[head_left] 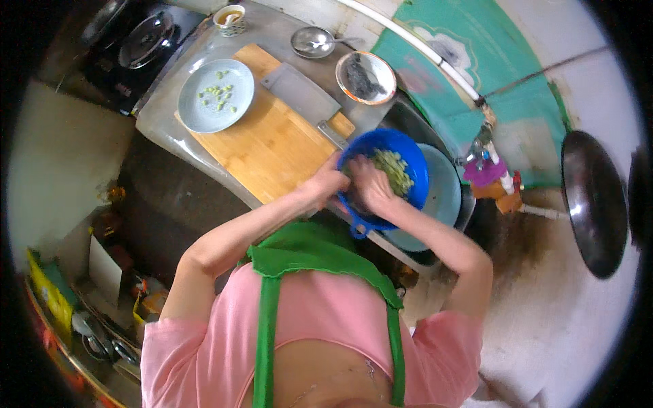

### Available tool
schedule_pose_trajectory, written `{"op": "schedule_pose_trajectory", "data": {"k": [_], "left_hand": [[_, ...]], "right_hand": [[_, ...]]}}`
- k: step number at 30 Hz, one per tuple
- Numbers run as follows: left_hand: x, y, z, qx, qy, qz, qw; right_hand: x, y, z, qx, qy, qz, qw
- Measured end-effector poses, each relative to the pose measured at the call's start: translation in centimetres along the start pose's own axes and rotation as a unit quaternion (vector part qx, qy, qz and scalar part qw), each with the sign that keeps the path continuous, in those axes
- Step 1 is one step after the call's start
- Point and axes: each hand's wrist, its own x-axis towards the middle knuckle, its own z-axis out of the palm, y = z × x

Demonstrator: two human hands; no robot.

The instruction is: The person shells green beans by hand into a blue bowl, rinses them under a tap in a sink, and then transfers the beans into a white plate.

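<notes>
My left hand (328,178) grips the left rim of a blue plastic basket (419,178), tilted over a sink. Inside the basket lie pale green pieces that look like beans (395,171). My right hand (368,184) reaches into it beside them; its fingers are blurred, so whether they hold any cannot be told. Under the basket a light blue-green basin (444,188) sits in the sink. To the left, a cleaver (301,94) lies on a wooden cutting board (270,145). A pale plate (217,120) with several green pieces rests on the board's far left part.
A bowl with dark stuff (390,84), a metal bowl with a spoon (308,50) and a patterned cup (230,29) stand along the counter's back. A faucet (477,153) is right of the sink. A wok (594,204) hangs at the right; a stove (109,76) is at the upper left.
</notes>
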Motion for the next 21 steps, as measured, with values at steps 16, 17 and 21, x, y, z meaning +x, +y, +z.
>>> {"op": "schedule_pose_trajectory", "data": {"k": [16,17,21], "left_hand": [[-9.0,4.9,-17.5,0.055,0.131,0.004,0.990],[-8.8,5.1,-17.9,0.057,0.127,-0.001,0.990],[-8.9,3.7,-17.6,0.064,0.138,0.089,0.984]], "right_hand": [[9.9,-9.9,-3.8,-0.007,-0.079,-0.072,0.994],[10.2,-11.0,-3.6,-0.053,-0.116,-0.052,0.991],[11.2,-12.3,-0.8,0.029,-0.129,0.033,0.991]]}}
